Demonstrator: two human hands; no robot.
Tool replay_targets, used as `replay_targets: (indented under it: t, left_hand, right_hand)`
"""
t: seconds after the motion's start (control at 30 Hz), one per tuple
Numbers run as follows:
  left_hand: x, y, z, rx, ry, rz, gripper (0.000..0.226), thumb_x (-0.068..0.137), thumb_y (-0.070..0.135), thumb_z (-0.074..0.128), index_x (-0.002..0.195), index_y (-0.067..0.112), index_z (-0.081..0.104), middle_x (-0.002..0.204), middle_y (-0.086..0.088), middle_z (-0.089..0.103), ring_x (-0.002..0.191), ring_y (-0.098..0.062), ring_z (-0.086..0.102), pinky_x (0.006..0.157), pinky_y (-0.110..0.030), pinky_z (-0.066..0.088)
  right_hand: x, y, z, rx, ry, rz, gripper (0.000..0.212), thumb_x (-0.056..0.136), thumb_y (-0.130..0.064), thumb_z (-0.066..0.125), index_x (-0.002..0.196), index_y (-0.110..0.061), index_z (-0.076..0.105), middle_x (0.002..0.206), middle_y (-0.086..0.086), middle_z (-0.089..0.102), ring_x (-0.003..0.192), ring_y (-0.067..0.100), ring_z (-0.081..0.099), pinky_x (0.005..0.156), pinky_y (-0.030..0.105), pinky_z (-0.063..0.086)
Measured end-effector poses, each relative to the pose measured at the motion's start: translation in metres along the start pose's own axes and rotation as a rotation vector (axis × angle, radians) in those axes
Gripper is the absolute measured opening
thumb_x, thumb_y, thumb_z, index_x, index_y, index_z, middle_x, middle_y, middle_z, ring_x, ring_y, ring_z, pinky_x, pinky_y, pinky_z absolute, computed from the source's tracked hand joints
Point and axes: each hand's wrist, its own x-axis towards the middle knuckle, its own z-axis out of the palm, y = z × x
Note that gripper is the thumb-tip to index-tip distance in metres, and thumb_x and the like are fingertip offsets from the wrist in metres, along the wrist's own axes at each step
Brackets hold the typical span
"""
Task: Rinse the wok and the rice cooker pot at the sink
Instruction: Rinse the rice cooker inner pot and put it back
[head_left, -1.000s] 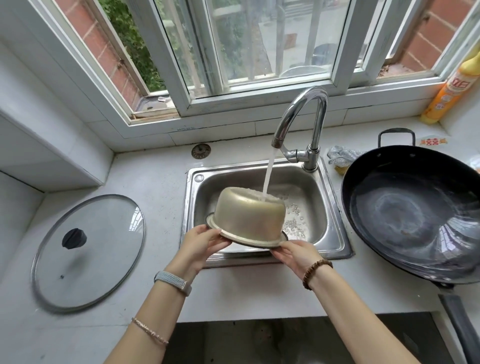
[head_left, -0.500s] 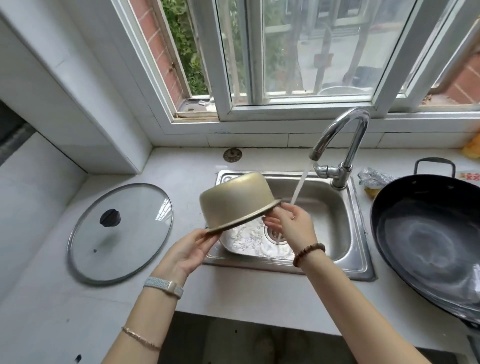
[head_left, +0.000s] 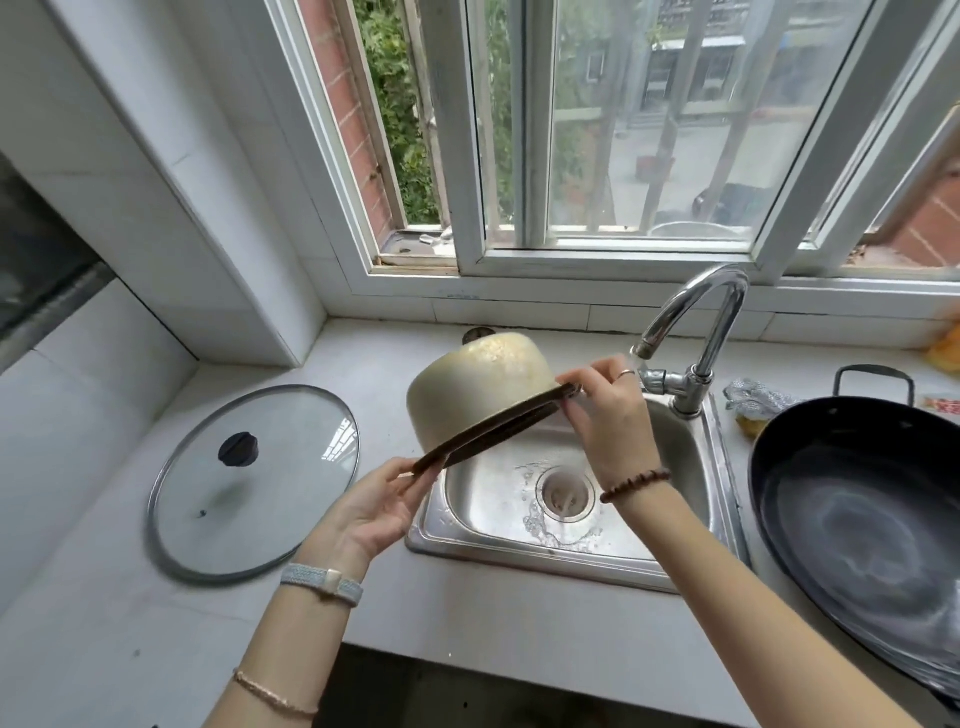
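The gold-coloured rice cooker pot (head_left: 480, 387) hangs upside down and tilted above the left side of the steel sink (head_left: 524, 545). My left hand (head_left: 379, 506) pinches its rim at the lower left. At the upper right of the rim my right hand (head_left: 605, 415) grips it with thumb and fingers. Water runs from the tap (head_left: 691, 322) behind my right hand and down into the drain (head_left: 566, 493). The black wok (head_left: 872, 519) rests on the counter to the right of the sink.
A glass lid (head_left: 249, 483) with a black knob lies flat on the counter to the left. A steel scourer (head_left: 753, 397) sits behind the wok near the tap. The window sill and a tiled wall close off the back and left.
The pot has been lifted out from under the stream and carried up and to the left, tilting more steeply. The water now falls straight into the sink.
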Motion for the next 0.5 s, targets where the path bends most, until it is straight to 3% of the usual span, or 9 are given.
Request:
replay_targets:
  t: [0.13, 0.27, 0.37, 0.5]
  left_hand:
    - [0.004, 0.002, -0.009, -0.016, 0.007, -0.034, 0.048, 0.087, 0.008, 0.057, 0.123, -0.022, 0.045, 0.108, -0.026, 0.064, 0.068, -0.025, 0.074, 0.071, -0.027, 0.059]
    - [0.016, -0.007, -0.021, 0.240, 0.102, 0.025, 0.049, 0.100, 0.030, 0.050, 0.109, -0.017, 0.057, 0.105, -0.028, 0.067, 0.084, -0.032, 0.071, 0.069, -0.035, 0.062]
    - [0.032, -0.021, -0.034, 0.445, 0.257, 0.212, 0.036, 0.100, 0.025, 0.052, 0.110, -0.009, 0.057, 0.109, -0.024, 0.065, 0.088, -0.035, 0.068, 0.072, -0.038, 0.059]
    - [0.035, -0.036, -0.042, 0.787, 0.322, 0.574, 0.022, 0.088, 0.018, 0.070, 0.107, 0.013, 0.060, 0.112, -0.006, 0.069, 0.096, -0.016, 0.069, 0.088, -0.037, 0.056]
  right_hand:
    - [0.012, -0.009, -0.003, 0.014, -0.045, -0.116, 0.009, 0.081, -0.007, 0.072, 0.087, -0.008, 0.067, 0.102, 0.007, 0.063, 0.081, 0.020, 0.061, 0.076, 0.029, 0.053]
    - [0.024, -0.018, 0.003, -0.073, -0.093, -0.148, 0.009, 0.083, -0.012, 0.070, 0.091, -0.010, 0.065, 0.079, 0.005, 0.065, 0.066, 0.023, 0.061, 0.060, 0.041, 0.054]
    - [0.031, -0.022, 0.005, -0.115, -0.122, -0.116, 0.011, 0.084, -0.015, 0.069, 0.092, -0.010, 0.064, 0.075, 0.006, 0.064, 0.067, 0.029, 0.061, 0.061, 0.042, 0.052]
    - [0.042, -0.023, 0.006, -0.116, -0.179, 0.014, 0.014, 0.087, -0.020, 0.065, 0.098, -0.012, 0.066, 0.087, 0.008, 0.070, 0.084, 0.031, 0.063, 0.076, 0.041, 0.050]
